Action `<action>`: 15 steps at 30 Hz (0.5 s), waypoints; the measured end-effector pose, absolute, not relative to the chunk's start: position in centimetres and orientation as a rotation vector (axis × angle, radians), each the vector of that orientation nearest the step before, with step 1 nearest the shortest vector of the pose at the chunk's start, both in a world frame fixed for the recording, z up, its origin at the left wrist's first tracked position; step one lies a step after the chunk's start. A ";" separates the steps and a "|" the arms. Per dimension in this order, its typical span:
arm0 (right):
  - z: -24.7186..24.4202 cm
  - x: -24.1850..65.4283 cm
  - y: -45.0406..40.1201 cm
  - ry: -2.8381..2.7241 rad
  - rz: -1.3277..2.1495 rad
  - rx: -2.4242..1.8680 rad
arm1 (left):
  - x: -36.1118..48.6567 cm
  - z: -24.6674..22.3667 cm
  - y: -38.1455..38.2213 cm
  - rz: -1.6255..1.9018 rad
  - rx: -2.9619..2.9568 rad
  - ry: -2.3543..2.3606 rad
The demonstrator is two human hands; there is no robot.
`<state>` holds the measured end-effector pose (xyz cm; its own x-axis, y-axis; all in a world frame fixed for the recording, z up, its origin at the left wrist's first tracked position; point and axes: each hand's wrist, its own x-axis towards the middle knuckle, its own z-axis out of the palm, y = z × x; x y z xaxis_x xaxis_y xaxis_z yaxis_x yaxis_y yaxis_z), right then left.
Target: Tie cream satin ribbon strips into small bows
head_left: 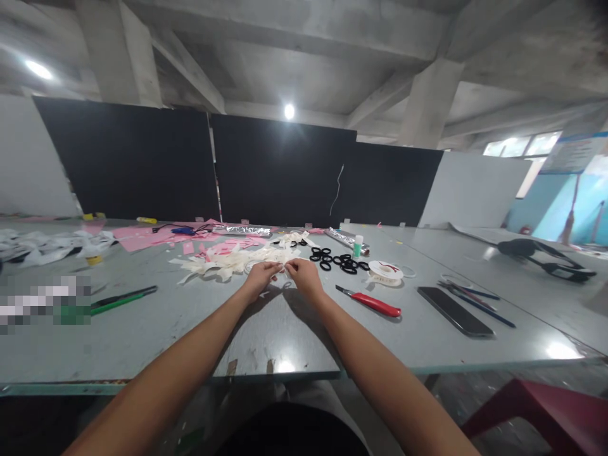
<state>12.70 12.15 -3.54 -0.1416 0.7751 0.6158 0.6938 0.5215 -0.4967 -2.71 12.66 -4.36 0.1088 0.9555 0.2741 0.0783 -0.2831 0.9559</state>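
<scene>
My left hand [260,280] and my right hand [304,276] meet above the middle of the table, with thumbs and fingertips pinched close together. Between the fingertips shows a small pale strip [284,268]; its exact kind is too small to make out. Just below it is a little grey loop [286,285]. Behind my left hand lies a heap of cream ribbon pieces [218,266]. Several black hair ties [346,263] are spread beyond my right hand, beside a ribbon spool [385,271]. A red utility knife [375,304] rests to the right of my right wrist.
A phone [453,310] and several thin pens or tools [479,301] lie right. A green-capped glue stick [358,246] stands at the back. Pink scraps [147,237], white strips [57,246] and a green-and-black cutter [123,299] lie left. Headphones-like black gear [546,256] sits far right.
</scene>
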 end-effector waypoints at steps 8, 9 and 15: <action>-3.4 12.6 12.0 -1.862 0.142 -1.224 | -2.6 -4.6 12.9 1.307 1.592 1.086; -3.4 12.6 12.1 -1.853 0.153 -1.225 | -2.5 -4.6 12.9 1.306 1.597 1.089; -3.8 12.7 12.7 -1.792 0.237 -1.248 | -2.6 -4.5 12.8 1.289 1.622 1.089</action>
